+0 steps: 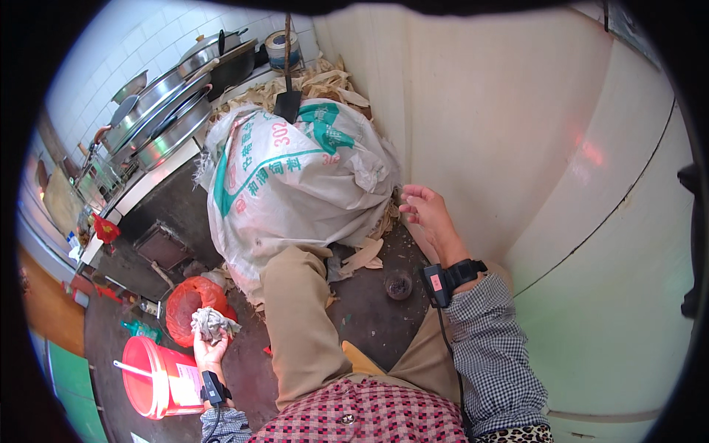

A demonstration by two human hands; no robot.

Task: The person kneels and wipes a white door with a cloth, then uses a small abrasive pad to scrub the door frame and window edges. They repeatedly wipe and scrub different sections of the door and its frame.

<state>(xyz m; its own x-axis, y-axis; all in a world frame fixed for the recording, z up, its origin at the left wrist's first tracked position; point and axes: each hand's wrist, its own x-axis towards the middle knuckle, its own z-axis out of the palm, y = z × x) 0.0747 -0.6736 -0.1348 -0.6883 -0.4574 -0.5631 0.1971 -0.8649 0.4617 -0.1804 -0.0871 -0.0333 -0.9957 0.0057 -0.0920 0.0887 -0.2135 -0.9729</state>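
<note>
My left hand [209,353] is shut on a crumpled grey-white cloth [210,324], held over the near edge of a red plastic bag [180,310]. Just below that hand, on the left, stands a red plastic bucket [177,382] with a white handle sticking out of its mouth. My right hand [425,206] is raised, palm turned inward, fingers apart and slightly bent, with nothing in it. It is close to the lower right side of a large white woven feed sack [310,205]. The sack bears green and red print and lies spread over a pile of dry corn husks [327,77].
A small fire shovel [288,105] rests on the sack. Metal pots [160,99] and a tin can [281,47] stand on the tiled stove's ledge at the upper left. A glass jar [398,284] stands on the dark floor [365,310]. A pale wall [498,138] bounds the right side.
</note>
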